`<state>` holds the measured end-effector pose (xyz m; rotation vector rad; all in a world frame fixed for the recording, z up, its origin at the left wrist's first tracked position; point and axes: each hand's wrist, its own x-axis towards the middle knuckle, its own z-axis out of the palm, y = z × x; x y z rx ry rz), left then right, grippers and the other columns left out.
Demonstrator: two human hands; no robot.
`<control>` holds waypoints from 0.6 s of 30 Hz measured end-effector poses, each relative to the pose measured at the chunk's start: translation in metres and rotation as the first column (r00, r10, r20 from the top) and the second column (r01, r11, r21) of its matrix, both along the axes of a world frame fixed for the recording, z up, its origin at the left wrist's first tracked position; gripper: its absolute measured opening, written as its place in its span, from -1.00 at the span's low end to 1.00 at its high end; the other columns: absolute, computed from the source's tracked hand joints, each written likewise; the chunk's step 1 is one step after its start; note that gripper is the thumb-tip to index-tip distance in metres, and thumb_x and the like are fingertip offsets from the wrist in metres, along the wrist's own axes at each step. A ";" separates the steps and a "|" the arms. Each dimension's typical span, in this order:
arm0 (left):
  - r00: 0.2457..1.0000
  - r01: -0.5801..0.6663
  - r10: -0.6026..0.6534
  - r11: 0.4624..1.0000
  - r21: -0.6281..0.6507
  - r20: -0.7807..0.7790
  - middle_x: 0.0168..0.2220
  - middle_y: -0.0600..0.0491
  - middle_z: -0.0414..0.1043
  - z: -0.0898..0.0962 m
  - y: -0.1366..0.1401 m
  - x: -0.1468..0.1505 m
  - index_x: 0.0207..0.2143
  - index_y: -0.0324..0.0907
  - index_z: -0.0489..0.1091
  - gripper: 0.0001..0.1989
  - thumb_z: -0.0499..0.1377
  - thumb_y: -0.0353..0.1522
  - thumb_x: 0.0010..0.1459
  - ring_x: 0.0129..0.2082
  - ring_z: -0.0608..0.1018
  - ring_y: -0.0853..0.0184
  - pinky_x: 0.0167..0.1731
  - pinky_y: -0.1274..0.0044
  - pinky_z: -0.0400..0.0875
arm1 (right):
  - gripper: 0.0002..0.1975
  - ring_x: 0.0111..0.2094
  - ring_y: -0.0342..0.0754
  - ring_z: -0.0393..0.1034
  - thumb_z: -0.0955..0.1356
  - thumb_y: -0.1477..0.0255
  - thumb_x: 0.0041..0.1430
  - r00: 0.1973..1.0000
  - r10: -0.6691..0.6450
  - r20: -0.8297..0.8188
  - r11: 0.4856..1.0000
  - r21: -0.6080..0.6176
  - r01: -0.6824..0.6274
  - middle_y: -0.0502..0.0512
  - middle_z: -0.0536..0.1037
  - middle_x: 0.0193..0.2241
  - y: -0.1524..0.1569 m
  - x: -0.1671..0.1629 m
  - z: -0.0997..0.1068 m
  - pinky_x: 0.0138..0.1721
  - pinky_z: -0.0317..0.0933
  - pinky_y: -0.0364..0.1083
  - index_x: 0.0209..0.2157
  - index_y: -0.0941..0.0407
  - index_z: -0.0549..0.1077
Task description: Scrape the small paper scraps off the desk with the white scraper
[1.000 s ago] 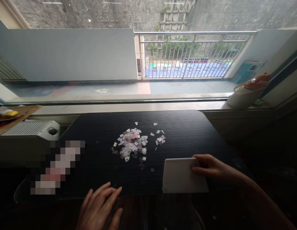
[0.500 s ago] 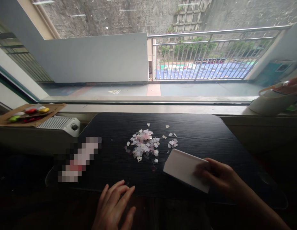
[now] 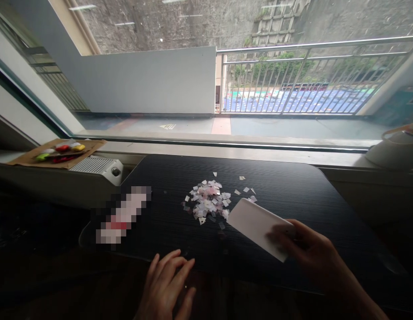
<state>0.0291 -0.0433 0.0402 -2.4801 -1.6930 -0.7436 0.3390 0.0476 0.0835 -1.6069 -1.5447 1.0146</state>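
Here, a wide black wood-grain table (image 3: 283,184) lies in front; at four o'clock, a white rectangular rigid-looking sheet (image 3: 253,224) is clamped in the right hand (image 3: 309,241); at seven, the left hand (image 3: 166,284) spreads empty fingers; at the sheet's ten o'clock sit heaped pale paper-like square scraps (image 3: 209,204), probably best approached slowly, lest they scatter

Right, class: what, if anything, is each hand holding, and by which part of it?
The right hand holds a flat white piece by its right-hand end. The left hand holds nothing; its fingers are spread.
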 end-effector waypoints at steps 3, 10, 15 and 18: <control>1.000 0.012 -0.012 1.000 -0.007 0.024 -0.11 0.00 0.47 -0.001 -0.001 0.003 0.06 -0.07 0.31 -0.63 0.08 -0.33 0.19 0.04 0.45 0.22 0.16 0.25 0.17 | -0.68 -0.50 -0.02 0.44 0.34 0.13 0.06 1.000 0.024 0.009 1.000 -0.006 -0.024 0.05 0.57 -0.48 0.000 -0.011 -0.002 -0.49 0.31 -0.11 -0.30 0.09 0.48; 1.000 -0.022 0.022 1.000 -0.001 0.012 -0.11 0.00 0.48 0.004 -0.002 0.001 0.05 -0.06 0.32 -0.63 0.10 -0.32 0.17 0.02 0.47 0.21 0.13 0.27 0.23 | -0.69 -0.50 -0.02 0.42 0.34 0.13 0.07 0.986 0.163 -0.047 0.985 -0.056 -0.165 0.03 0.52 -0.54 -0.012 -0.031 -0.004 -0.50 0.29 -0.13 -0.37 0.10 0.48; 0.997 -0.035 0.034 0.999 -0.026 -0.063 -0.12 0.01 0.49 0.011 -0.002 -0.003 0.05 -0.06 0.33 -0.60 0.15 -0.34 0.12 0.00 0.49 0.21 0.11 0.29 0.27 | -0.65 -0.50 0.04 0.43 0.35 0.07 0.02 0.997 -0.002 0.081 0.992 -0.128 0.012 0.07 0.57 -0.51 -0.027 0.002 0.001 -0.56 0.29 -0.12 -0.34 0.05 0.50; 0.998 -0.050 0.049 0.999 -0.020 -0.030 -0.15 0.02 0.50 0.016 0.000 0.001 0.01 -0.07 0.36 -0.64 0.13 -0.37 0.12 -0.03 0.51 0.22 0.09 0.28 0.30 | -0.66 -0.49 0.08 0.46 0.31 0.06 0.06 0.996 -0.028 0.090 0.984 -0.172 0.043 0.07 0.58 -0.54 -0.038 0.007 -0.003 -0.56 0.32 -0.11 -0.35 0.02 0.50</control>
